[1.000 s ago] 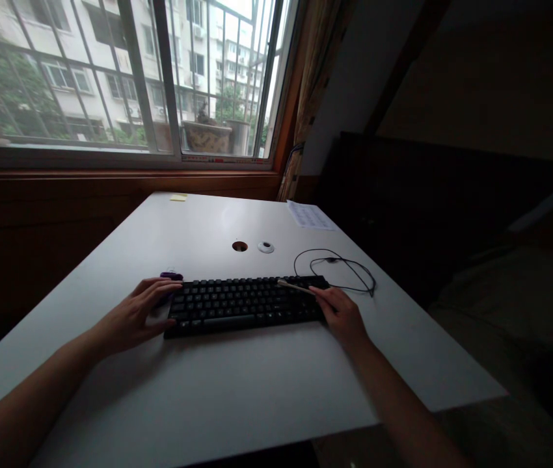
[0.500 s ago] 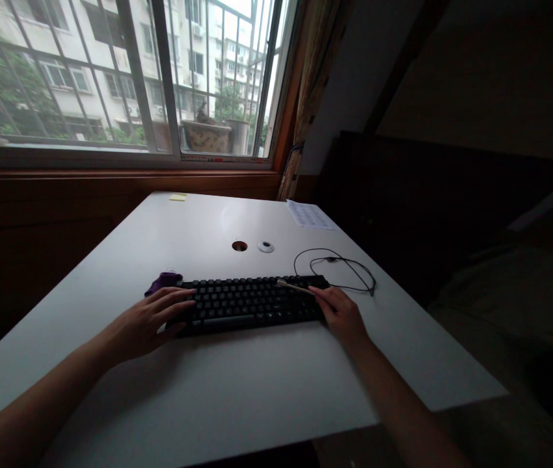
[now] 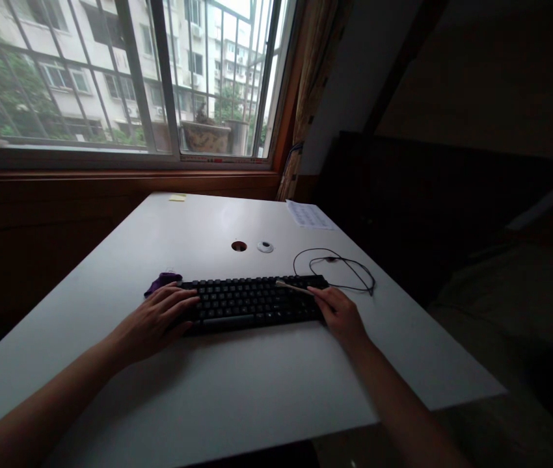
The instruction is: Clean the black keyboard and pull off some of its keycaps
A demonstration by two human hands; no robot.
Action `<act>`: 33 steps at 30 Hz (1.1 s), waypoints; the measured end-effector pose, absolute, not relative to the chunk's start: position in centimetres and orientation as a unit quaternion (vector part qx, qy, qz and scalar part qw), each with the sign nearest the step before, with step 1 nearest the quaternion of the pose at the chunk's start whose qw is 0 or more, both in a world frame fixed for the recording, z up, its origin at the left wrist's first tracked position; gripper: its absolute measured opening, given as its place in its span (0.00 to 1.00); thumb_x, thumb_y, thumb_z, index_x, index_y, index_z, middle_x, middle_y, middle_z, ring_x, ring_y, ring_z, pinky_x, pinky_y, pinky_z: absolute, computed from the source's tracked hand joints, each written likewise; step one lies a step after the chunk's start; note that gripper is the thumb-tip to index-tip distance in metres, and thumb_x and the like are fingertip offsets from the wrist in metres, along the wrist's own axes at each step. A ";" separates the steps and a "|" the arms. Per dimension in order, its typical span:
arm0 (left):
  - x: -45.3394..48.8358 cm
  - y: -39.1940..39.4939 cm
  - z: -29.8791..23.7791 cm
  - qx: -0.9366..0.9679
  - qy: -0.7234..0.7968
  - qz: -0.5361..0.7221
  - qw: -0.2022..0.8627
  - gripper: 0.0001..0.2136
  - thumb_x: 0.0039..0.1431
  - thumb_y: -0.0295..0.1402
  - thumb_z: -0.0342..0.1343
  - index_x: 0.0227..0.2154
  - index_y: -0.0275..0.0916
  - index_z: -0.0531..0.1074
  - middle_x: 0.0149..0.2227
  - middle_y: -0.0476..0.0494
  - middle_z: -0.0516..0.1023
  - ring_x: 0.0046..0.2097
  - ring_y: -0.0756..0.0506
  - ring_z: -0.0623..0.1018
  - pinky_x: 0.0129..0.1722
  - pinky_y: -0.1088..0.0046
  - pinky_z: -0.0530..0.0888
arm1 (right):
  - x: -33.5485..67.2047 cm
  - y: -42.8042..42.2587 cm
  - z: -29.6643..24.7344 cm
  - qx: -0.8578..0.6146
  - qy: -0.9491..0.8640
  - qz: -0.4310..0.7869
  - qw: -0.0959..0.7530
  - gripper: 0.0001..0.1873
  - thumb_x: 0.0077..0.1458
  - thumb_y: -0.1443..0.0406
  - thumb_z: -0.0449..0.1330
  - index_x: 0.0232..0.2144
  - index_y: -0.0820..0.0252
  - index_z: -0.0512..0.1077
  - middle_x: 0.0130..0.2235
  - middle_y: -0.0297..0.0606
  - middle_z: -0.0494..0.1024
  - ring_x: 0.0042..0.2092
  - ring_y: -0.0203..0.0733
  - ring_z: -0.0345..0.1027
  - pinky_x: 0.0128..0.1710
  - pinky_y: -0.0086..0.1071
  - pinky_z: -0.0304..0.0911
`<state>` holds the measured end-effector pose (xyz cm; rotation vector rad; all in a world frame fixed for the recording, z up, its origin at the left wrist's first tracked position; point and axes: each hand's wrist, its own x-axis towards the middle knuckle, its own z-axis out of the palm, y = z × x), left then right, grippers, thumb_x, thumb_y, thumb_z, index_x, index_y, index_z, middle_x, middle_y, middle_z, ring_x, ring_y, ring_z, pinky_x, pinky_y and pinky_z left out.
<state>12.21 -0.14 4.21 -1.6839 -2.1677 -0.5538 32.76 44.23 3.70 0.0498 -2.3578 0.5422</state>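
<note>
Black plastic, the keyboard (image 3: 257,302) lies flat across the middle of the white table (image 3: 237,396), its long side running from nine to three o'clock before us. Our left hand (image 3: 154,322) rests palm down on its nine o'clock end, fingers loosely spread over the keys and gripping nothing, thumb along the near edge. Our right hand (image 3: 339,315) sits at the three o'clock end, fingertips pinched on a pale stick (image 3: 292,286). The stick lies low across the top rows of keys and points toward ten o'clock from the hand. We cannot tell what its far tip carries. A purple cloth (image 3: 160,281) is bunched on the table at eleven o'clock of our left hand, just beside the keyboard's far left corner. A thin black cable (image 3: 342,265) loops on the table at one o'clock of the keyboard, near its far right corner. Farther off at twelve o'clock we see a round hole (image 3: 239,246) in the tabletop, with a pale cap (image 3: 265,246) just beside it at its three o'clock. A printed sheet (image 3: 310,215) lies near the far right edge at one o'clock, a yellow note (image 3: 177,197) near the far edge at eleven o'clock, and a barred window (image 3: 110,78) fills the wall beyond
</note>
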 end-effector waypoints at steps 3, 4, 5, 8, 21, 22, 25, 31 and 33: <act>12.2 -0.1 4.3 -0.595 -0.759 -0.206 0.165 0.21 0.73 0.35 0.54 0.66 0.45 0.66 0.62 0.38 0.74 0.63 0.33 0.72 0.62 0.43 0.75 | 32.7 44.1 3.8 0.020 -0.910 0.212 0.356 0.16 0.70 0.65 0.57 0.54 0.50 0.80 0.36 0.38 0.78 0.38 0.44 0.73 0.40 0.39 0.72; 12.1 -0.1 4.3 -0.597 -0.757 -0.209 0.165 0.21 0.73 0.35 0.54 0.66 0.46 0.66 0.62 0.39 0.74 0.63 0.33 0.72 0.62 0.43 0.75 | 32.8 44.1 3.9 0.020 -0.910 0.213 0.356 0.16 0.70 0.65 0.57 0.54 0.51 0.80 0.36 0.38 0.78 0.38 0.44 0.73 0.40 0.39 0.73; 12.1 -0.2 4.3 -0.599 -0.754 -0.213 0.165 0.21 0.73 0.35 0.54 0.67 0.46 0.66 0.62 0.39 0.75 0.63 0.33 0.72 0.63 0.42 0.74 | 32.8 44.0 4.0 0.020 -0.910 0.214 0.356 0.16 0.70 0.65 0.57 0.53 0.51 0.81 0.35 0.38 0.78 0.37 0.44 0.73 0.40 0.39 0.73; 11.9 -0.2 4.3 -0.598 -0.756 -0.214 0.159 0.21 0.74 0.35 0.54 0.67 0.47 0.65 0.62 0.39 0.74 0.64 0.33 0.72 0.62 0.42 0.76 | 32.8 43.9 4.1 0.016 -0.911 0.213 0.353 0.16 0.70 0.65 0.57 0.54 0.50 0.80 0.36 0.38 0.78 0.37 0.44 0.74 0.40 0.39 0.73; 10.0 -2.3 4.1 -0.530 -0.807 -0.226 0.126 0.31 0.70 0.43 0.60 0.72 0.52 0.56 0.72 0.37 0.61 0.68 0.28 0.64 0.63 0.37 0.70 | 32.9 44.3 3.7 0.008 -0.912 0.212 0.351 0.17 0.70 0.64 0.55 0.55 0.50 0.79 0.37 0.38 0.79 0.38 0.44 0.75 0.40 0.38 0.73; 9.8 -2.5 4.1 -0.531 -0.806 -0.233 0.113 0.32 0.70 0.43 0.60 0.72 0.52 0.55 0.72 0.37 0.61 0.69 0.28 0.64 0.64 0.37 0.70 | 32.9 44.3 3.7 0.004 -0.912 0.212 0.350 0.17 0.71 0.63 0.55 0.55 0.50 0.79 0.37 0.38 0.79 0.37 0.44 0.75 0.40 0.38 0.73; 9.5 -2.9 4.1 -0.543 -0.798 -0.249 0.080 0.35 0.68 0.44 0.62 0.73 0.52 0.54 0.72 0.37 0.62 0.69 0.29 0.65 0.65 0.39 0.69 | 33.0 44.4 3.7 -0.008 -0.913 0.207 0.352 0.16 0.70 0.63 0.56 0.55 0.51 0.79 0.36 0.38 0.79 0.37 0.44 0.75 0.39 0.37 0.73; 9.8 -2.7 4.1 -0.549 -0.792 -0.259 0.057 0.42 0.62 0.45 0.67 0.74 0.50 0.52 0.73 0.33 0.59 0.70 0.27 0.63 0.65 0.37 0.67 | 33.0 44.6 3.6 -0.025 -0.912 0.202 0.355 0.17 0.70 0.62 0.56 0.55 0.52 0.79 0.37 0.38 0.80 0.37 0.45 0.76 0.40 0.38 0.73; 9.8 -2.7 3.9 -0.549 -0.790 -0.268 0.056 0.44 0.62 0.45 0.68 0.74 0.50 0.50 0.73 0.31 0.58 0.70 0.27 0.63 0.65 0.34 0.67 | 32.9 44.7 3.5 -0.024 -0.912 0.202 0.356 0.17 0.70 0.62 0.56 0.55 0.52 0.79 0.37 0.39 0.81 0.38 0.45 0.76 0.41 0.39 0.73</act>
